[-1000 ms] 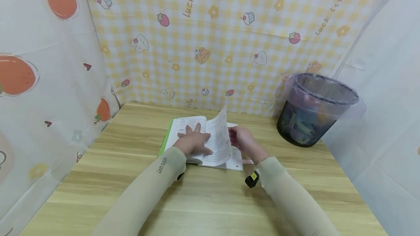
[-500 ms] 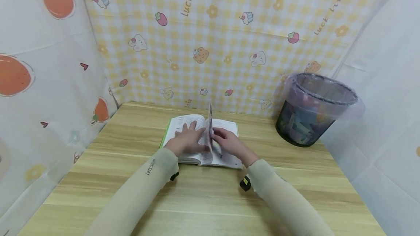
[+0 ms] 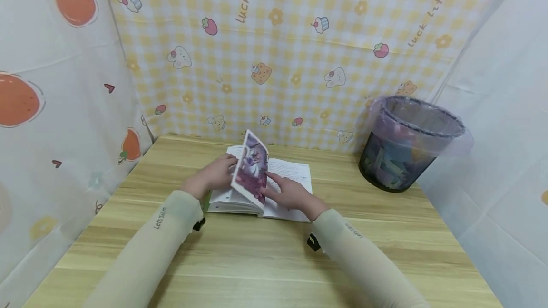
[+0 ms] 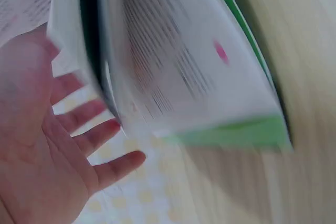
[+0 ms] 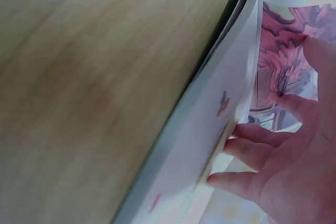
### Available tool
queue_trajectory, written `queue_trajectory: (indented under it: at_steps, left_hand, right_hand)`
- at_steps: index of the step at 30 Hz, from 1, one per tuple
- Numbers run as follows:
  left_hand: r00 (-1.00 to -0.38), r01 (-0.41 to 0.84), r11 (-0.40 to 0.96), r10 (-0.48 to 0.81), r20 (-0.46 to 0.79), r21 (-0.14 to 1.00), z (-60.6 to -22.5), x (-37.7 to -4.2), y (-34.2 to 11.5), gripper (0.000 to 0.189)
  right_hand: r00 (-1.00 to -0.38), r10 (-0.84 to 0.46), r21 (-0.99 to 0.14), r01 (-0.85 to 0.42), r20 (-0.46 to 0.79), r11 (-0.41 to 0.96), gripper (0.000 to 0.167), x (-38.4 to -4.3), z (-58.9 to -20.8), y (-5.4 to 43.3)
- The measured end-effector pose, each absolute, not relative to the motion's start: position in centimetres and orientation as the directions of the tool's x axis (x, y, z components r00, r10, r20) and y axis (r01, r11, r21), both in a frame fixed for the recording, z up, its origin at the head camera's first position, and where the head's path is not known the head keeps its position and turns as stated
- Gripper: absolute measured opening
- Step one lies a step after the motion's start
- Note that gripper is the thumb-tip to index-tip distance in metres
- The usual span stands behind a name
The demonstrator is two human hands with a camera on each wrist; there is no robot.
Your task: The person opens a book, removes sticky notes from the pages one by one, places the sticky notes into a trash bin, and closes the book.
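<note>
An open book [image 3: 291, 170] with a green cover lies on the wooden table in the head view. One leaf with a purple-pink picture [image 3: 252, 168] stands tilted up over the left pages. My right hand [image 3: 295, 196] touches the picture side of this leaf with extended fingers; its thumb and index fingertip rest on the print in the right wrist view. At the book's left side is my left hand [image 3: 218, 174], its fingertips partly hidden behind the raised leaf. Seen in the left wrist view, the left hand [image 4: 58, 135] has its fingers spread beside the page edges.
A dark waste bin [image 3: 389, 160] lined with a translucent purple bag stands at the table's right rear. A yellow checked cloth [image 3: 299, 51] hangs behind the table [image 3: 265, 260], with white cloths at both sides.
The leaf has swung from the right over to the left, showing its picture. My right hand has followed it leftward. My left hand has drawn back left from the middle of the pages.
</note>
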State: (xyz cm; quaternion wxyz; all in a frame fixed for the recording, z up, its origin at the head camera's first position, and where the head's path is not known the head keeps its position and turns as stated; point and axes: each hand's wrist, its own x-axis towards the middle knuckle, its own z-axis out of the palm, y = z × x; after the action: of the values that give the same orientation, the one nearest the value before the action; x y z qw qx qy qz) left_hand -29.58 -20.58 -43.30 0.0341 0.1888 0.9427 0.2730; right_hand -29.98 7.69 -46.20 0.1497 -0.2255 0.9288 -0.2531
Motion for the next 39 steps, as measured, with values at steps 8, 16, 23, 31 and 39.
queue_trajectory:
  at_steps: [8, 16, 23, 31, 39]
  left_hand:
    - [-0.928, 0.334, 0.781, 0.37, 0.04, 0.528, -43.5, -29.1, -23.6, 0.057]
    - [-0.962, 0.246, 0.812, 0.27, 0.031, 0.53, -41.8, -28.9, -22.2, 0.058]
    - [-0.888, 0.413, 0.783, 0.459, 0.018, 0.465, -42.9, -28.9, -17.1, 0.056]
    - [-0.913, 0.262, 0.838, 0.376, -0.159, 0.479, -43.6, -29.5, -13.7, 0.086]
    - [-0.92, 0.218, 0.913, 0.31, -0.239, 0.343, -45.7, -31.1, -12.2, 0.085]
  right_hand:
    - [-0.85, -0.47, -0.412, -0.349, -0.24, 0.842, 0.089, -29.4, -45.2, 5.8]
    - [-0.888, -0.418, -0.274, -0.36, -0.191, 0.892, 0.093, -29.4, -45.7, 4.6]
    - [-0.907, -0.394, -0.249, -0.352, -0.148, 0.902, 0.093, -28.9, -46.4, 4.4]
    - [-0.885, -0.437, -0.334, -0.367, -0.163, 0.868, 0.094, -28.9, -46.0, 5.3]
    - [-0.887, -0.422, -0.564, -0.253, -0.19, 0.786, 0.122, -29.4, -45.7, 7.5]
